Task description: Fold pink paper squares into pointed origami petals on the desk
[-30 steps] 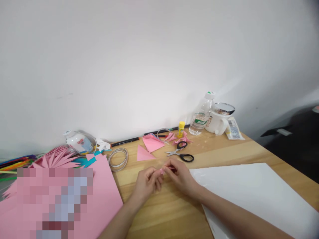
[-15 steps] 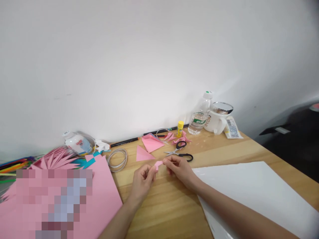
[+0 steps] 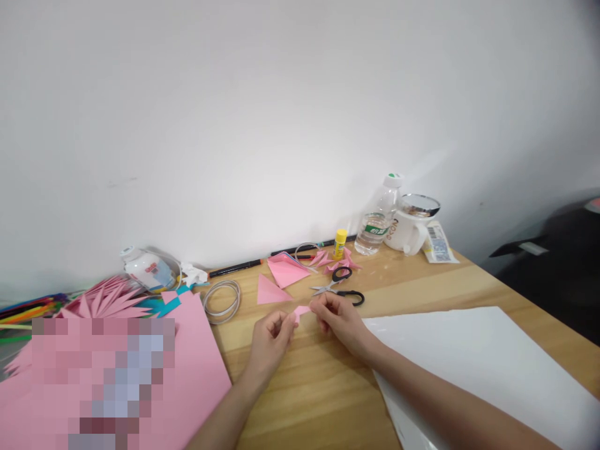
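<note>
A small folded piece of pink paper (image 3: 302,310) is held above the wooden table between my two hands. My left hand (image 3: 272,332) pinches its left end between thumb and fingers. At its right end, the fingertips of my right hand (image 3: 336,319) are closed on the paper's tip. Just beyond my hands lie a pink paper triangle (image 3: 272,291) and a larger folded pink paper (image 3: 287,270). Scissors (image 3: 338,289) with black handles rest behind my right hand, blades pointing left. Several pink folded pieces (image 3: 344,262) lie around a yellow glue stick (image 3: 340,245).
Pink sheets (image 3: 201,350) and folded pink fans (image 3: 105,303) cover the left side. A white board (image 3: 473,362) lies at the right. Along the wall are a coil of cord (image 3: 222,302), a black marker (image 3: 237,269), a water bottle (image 3: 375,222) and a white mug (image 3: 407,234).
Both hands keep their pinch on the folded pink paper and have barely moved. The whole view has shifted very slightly.
</note>
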A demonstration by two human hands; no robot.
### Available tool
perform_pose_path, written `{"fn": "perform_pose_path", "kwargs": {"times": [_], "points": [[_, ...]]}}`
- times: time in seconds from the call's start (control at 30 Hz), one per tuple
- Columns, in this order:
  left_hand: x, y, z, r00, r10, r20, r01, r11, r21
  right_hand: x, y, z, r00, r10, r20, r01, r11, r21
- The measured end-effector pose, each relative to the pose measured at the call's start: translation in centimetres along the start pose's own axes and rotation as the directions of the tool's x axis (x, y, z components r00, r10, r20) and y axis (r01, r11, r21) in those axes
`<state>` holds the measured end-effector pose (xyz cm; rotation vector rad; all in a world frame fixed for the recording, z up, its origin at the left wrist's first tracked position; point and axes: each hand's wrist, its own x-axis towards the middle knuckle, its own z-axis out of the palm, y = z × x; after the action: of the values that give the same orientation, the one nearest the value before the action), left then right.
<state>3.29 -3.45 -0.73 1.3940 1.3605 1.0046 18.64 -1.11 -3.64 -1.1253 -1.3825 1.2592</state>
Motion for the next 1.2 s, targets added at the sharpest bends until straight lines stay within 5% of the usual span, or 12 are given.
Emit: {"fn": "perform_pose_path", "kwargs": {"times": [0.27, 0.43, 0.63, 0.8, 0.97, 1.07, 1.2], "points": [[0.4, -1.6, 0.3, 0.998, 0.066, -0.011, -0.064, 0.985, 0.163, -0.1, -0.6, 0.6, 0.993, 0.074, 0.095, -0.092, 0.976, 0.196], [0.5, -1.7, -0.1, 0.963, 0.249, -0.106, -0.202, 0.921, 0.333, 0.0, -0.7, 0.1, 0.998, 0.054, -0.043, -0.048, 0.99, 0.132], [0.7, -2.7, -0.5, 0.873, 0.485, -0.042, -0.358, 0.699, 0.619, 0.1, -0.8, -0.2, 0.983, -0.02, -0.182, 0.027, 0.999, 0.036], [1.0, -3.0, -0.1, 0.907, 0.41, 0.092, -0.296, 0.469, 0.832, 0.1, -0.7, -0.2, 0.978, -0.049, -0.201, 0.031, 0.995, -0.096], [0.8, -2.2, 0.1, 0.936, 0.346, 0.061, -0.16, 0.266, 0.95, 0.2, -0.3, -0.1, 0.972, -0.02, -0.235, -0.01, 0.992, -0.126], [0.7, -2.4, -0.1, 0.926, 0.377, 0.03, -0.142, 0.271, 0.952, 0.2, 0.0, -0.2, 0.972, -0.024, -0.232, -0.007, 0.991, -0.133], [0.7, -3.2, -0.2, 0.899, 0.429, -0.082, -0.149, 0.478, 0.866, 0.3, 0.1, -0.4, 0.961, -0.035, -0.274, 0.004, 0.994, -0.11]]}}
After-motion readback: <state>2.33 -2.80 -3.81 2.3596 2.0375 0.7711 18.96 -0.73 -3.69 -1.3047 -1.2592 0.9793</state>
